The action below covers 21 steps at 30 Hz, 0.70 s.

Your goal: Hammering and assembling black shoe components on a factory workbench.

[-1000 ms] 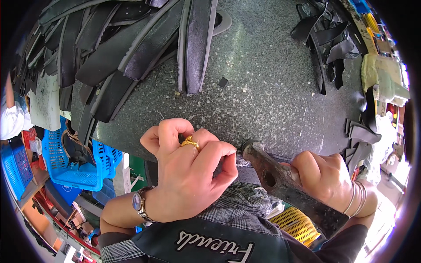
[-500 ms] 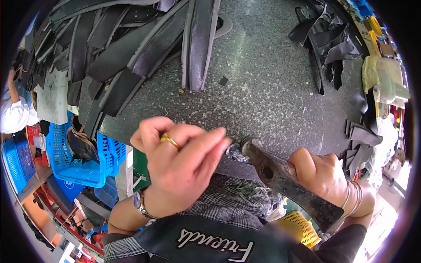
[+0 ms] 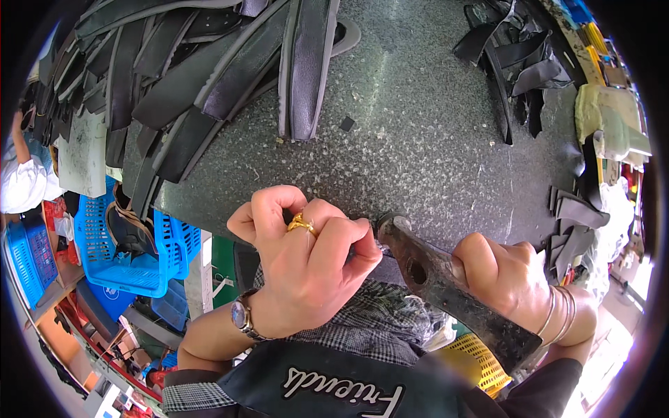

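Observation:
My right hand (image 3: pixel 503 279) is wrapped round a hammer (image 3: pixel 446 289), whose heavy, worn dark metal head points toward the table's near edge. The small rounded face of the hammer rests at that edge, beside my left fingertips. My left hand (image 3: pixel 310 261), with a gold ring and a wristwatch, has its fingers curled and thumb and forefinger pinched together next to the hammer face. What lies in the pinch is hidden. A dark grey piece (image 3: pixel 247 268) shows below the left hand, and part of a greyish strip (image 3: pixel 392 270) shows between the hands at my lap.
A pile of black leather-like strips (image 3: pixel 174 90) covers the far left of the grey speckled table (image 3: pixel 418 167). Dark scraps (image 3: pixel 519 63) lie far right, with more cut pieces (image 3: pixel 575 216) nearer. A small dark square (image 3: pixel 347 123) lies mid-table. A blue basket (image 3: pixel 125 272) stands left, a yellow one (image 3: pixel 481 362) below right.
My left hand has moved right and its fingers have curled into a pinch by the hammer face. The hammer has shifted slightly left and up.

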### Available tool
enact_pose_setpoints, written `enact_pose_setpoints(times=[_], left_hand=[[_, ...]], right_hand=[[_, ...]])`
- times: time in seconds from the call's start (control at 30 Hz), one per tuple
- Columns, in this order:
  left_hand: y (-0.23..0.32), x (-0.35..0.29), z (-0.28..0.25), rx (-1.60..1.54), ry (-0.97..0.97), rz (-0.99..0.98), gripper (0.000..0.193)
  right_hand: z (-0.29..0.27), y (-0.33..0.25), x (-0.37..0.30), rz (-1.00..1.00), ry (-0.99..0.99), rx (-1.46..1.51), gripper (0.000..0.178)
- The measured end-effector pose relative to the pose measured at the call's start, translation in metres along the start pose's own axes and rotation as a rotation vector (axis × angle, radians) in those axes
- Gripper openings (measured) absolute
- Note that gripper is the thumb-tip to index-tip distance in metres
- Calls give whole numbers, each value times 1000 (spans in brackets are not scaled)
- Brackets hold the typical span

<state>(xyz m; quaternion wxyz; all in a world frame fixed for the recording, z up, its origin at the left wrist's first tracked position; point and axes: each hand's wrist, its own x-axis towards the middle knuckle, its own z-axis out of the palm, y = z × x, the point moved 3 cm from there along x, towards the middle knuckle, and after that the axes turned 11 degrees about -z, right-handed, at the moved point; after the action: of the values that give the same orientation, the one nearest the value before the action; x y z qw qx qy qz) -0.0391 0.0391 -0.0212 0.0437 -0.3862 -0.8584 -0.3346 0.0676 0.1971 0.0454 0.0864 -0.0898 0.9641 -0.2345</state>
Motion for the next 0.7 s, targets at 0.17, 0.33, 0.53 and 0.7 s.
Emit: enact_pose_setpoints(times=[0.17,0.33,0.53,0.7], left_hand=[[-5,2,-7,68,121,-23,27],[-21,3,-33,-29,149,-50,23],[-7,6,-18,-42,-87,-58,26],[12,30,-29,220,-286,216,28]], right_hand=[[2,0,0,-10,27,-9,17],[4,1,0,-4,25,-13,17],[0,-3,2,-14,-12,-9,18],[-1,-4,2,-7,-34,-25,18]])
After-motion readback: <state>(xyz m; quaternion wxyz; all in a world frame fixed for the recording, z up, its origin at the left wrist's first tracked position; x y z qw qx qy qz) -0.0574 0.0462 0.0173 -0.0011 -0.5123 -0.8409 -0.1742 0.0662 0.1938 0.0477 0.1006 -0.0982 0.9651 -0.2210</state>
